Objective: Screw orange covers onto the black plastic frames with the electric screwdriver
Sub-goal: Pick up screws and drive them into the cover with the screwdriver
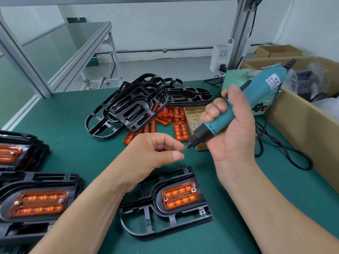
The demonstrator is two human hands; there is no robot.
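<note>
as the left hand (156, 153) pinches a screw (182, 149) and the right hand (229, 131) grips the electric screwdriver (260, 92), the orange cover (180, 196) sits in its black frame (156, 200) on the counter (73, 143); a small box (200, 147) holds screws (195, 123).

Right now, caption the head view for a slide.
Left hand holds a screw to the electric screwdriver gripped by the right hand.

Glossy translucent orange cover (180, 195), matt black plastic frame (165, 204) (ribbed), smooth green mat (73, 143)
</note>
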